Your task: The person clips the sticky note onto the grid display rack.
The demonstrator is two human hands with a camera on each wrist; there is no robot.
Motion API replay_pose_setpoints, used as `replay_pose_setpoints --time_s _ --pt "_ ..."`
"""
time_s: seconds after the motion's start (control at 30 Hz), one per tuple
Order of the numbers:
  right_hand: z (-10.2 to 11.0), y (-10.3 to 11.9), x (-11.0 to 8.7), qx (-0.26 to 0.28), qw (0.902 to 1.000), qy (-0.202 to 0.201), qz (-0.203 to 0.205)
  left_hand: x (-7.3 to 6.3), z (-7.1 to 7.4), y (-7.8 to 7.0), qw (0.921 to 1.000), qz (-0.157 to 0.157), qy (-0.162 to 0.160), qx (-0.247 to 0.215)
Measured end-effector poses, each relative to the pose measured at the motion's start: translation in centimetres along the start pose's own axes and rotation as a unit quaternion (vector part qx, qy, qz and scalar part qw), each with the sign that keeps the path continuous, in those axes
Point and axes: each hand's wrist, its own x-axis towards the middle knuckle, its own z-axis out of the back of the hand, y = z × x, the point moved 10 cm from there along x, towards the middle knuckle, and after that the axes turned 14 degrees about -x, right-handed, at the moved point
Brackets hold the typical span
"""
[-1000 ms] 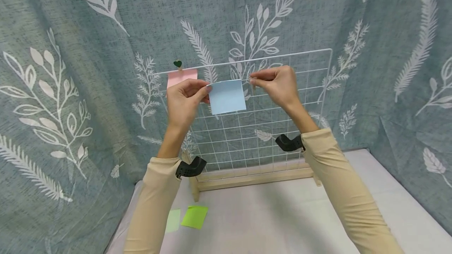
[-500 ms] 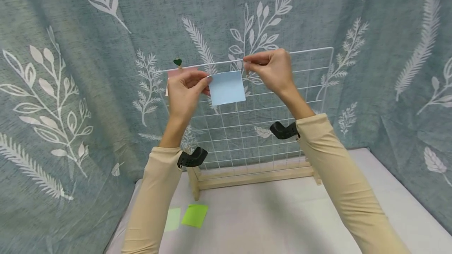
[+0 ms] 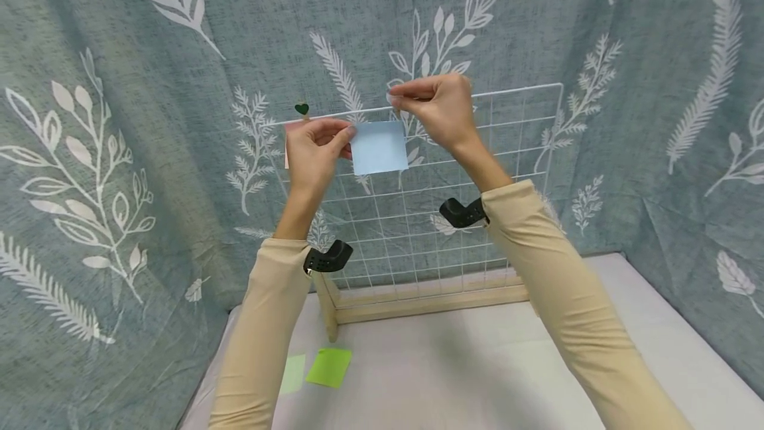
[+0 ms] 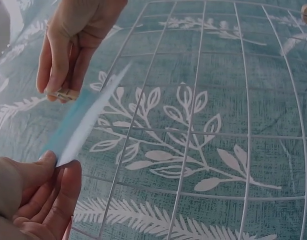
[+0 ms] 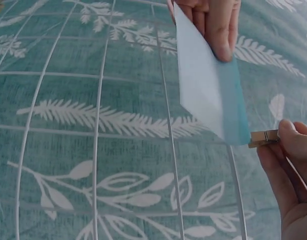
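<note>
My left hand (image 3: pixel 315 156) pinches a light blue paper note (image 3: pixel 379 148) by its left side, thumb in front. The note hangs before the upper part of a white wire grid panel (image 3: pixel 519 89). Up and to the right, my right hand (image 3: pixel 440 111) pinches a small wooden clothespin (image 5: pixel 264 138) between thumb and fingers. In the right wrist view the clothespin's tip is close to the note's corner; whether it touches cannot be told. On the grid's top left, a clothespin with a green heart (image 3: pixel 302 109) holds a pink note (image 3: pixel 292 128), partly hidden behind my left hand.
The grid stands in a wooden base (image 3: pixel 430 304) on a white-covered table (image 3: pixel 412 377). A bright green note (image 3: pixel 329 367) and a pale green note (image 3: pixel 293 374) lie at the front left. A leaf-patterned curtain (image 3: pixel 149 171) encloses the back and sides.
My right hand has moved up and left with the clothespin, toward the top of the blue note. My left hand has raised the note slightly toward the grid's top rail.
</note>
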Motion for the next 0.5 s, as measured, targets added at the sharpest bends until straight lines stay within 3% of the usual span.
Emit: replay_pose_setpoints --time_s 0.23,0.5 --pt "-1.7 0.4 0.8 0.018 0.9995 0.001 0.024 0.1 0.3 0.7 0.9995 0.021 -0.017 0.018" --pt "-2.8 0.7 1.5 0.024 0.9993 -0.008 0.026 0.5 0.7 1.4 0.9981 0.045 -0.041 -0.004"
